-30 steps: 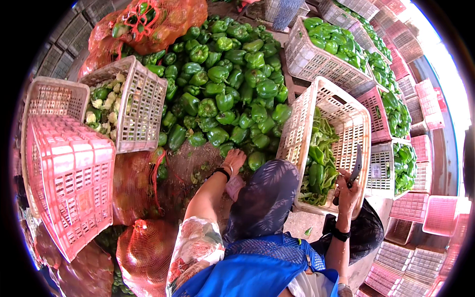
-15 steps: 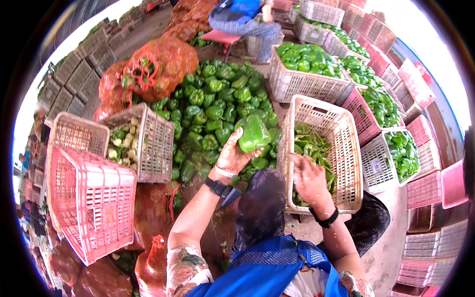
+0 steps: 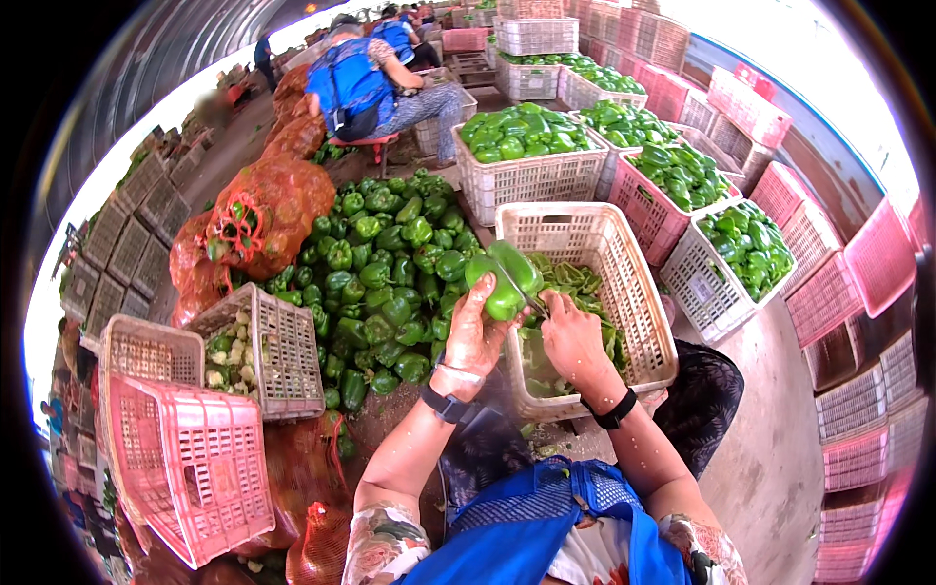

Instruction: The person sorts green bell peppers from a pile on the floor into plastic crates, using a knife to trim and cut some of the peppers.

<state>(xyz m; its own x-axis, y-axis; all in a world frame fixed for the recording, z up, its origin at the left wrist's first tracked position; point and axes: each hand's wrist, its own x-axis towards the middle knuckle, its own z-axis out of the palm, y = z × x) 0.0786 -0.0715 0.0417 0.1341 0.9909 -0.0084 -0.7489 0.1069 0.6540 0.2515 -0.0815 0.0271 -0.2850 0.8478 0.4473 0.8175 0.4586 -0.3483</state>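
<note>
Just over the near left side of a cream plastic crate, my left hand grips a large green bell pepper between thumb and fingers. My right hand is closed around what looks like a small knife. Only a thin dark part of it shows, against the pepper's right side; its handle is hidden in my fingers. Inside the crate, below my hands, lie light green pepper scraps. To the left, a big heap of whole green bell peppers covers the floor.
Crates of green peppers stand beyond and to the right. On the left are a pink crate, a crate with pale cores and orange mesh sacks. A person in a blue vest sits ahead on a red stool.
My right hand has come up from over the scraps to the pepper, and the blade now meets it. The view has tilted up, showing more of the seated person.
</note>
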